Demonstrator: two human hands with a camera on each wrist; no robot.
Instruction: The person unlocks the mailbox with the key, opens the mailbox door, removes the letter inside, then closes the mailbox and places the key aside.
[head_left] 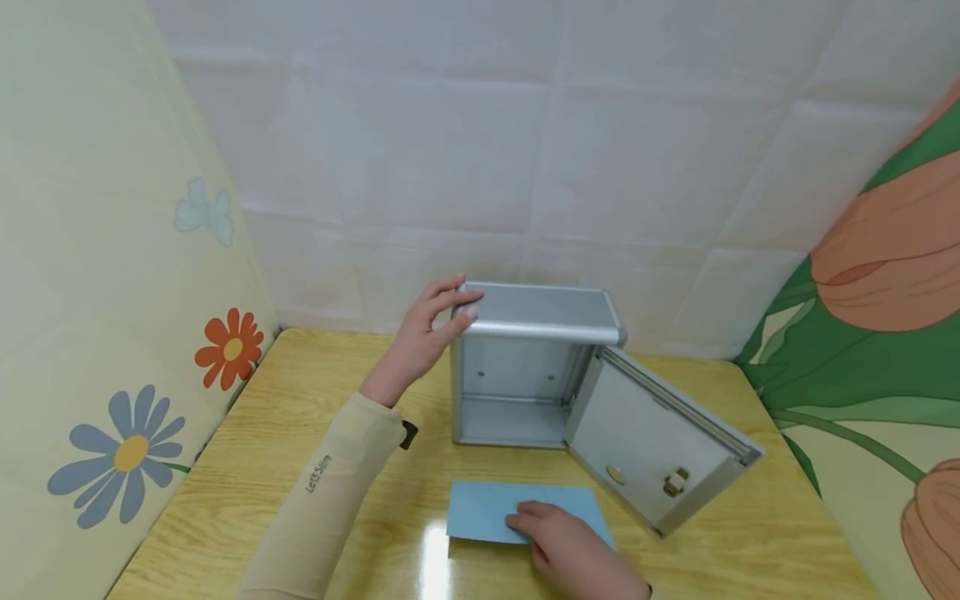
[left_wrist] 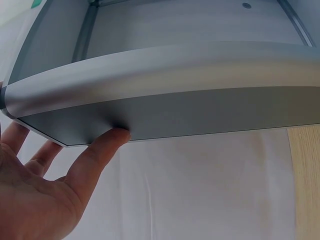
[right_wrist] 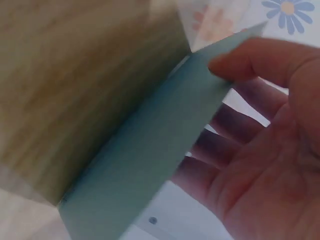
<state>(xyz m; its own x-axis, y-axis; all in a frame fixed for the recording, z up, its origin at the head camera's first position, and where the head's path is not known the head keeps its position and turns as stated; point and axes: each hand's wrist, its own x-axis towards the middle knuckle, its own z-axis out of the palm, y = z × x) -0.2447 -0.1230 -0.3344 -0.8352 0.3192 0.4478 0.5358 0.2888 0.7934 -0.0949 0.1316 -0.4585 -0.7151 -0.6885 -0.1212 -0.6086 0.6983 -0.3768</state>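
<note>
Blue paper (head_left: 480,512) is just in front of the open metal box (head_left: 547,308), pinched by the right hand (head_left: 573,546), while the left hand (head_left: 420,333), fingers spread, rests on the box's corner, apparently the picking-up stage, where any lift calls for a steady pinch.

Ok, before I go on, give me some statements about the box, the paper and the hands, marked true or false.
1. The metal box stands on a wood-grain table. True.
2. The box's door is closed. False: the door stands open.
3. The right hand holds the blue paper. True.
4. The blue paper is inside the box. False: it is outside, in front of it.
5. The left hand touches the box's top. True.
6. Both hands touch the door. False: neither does.
</note>
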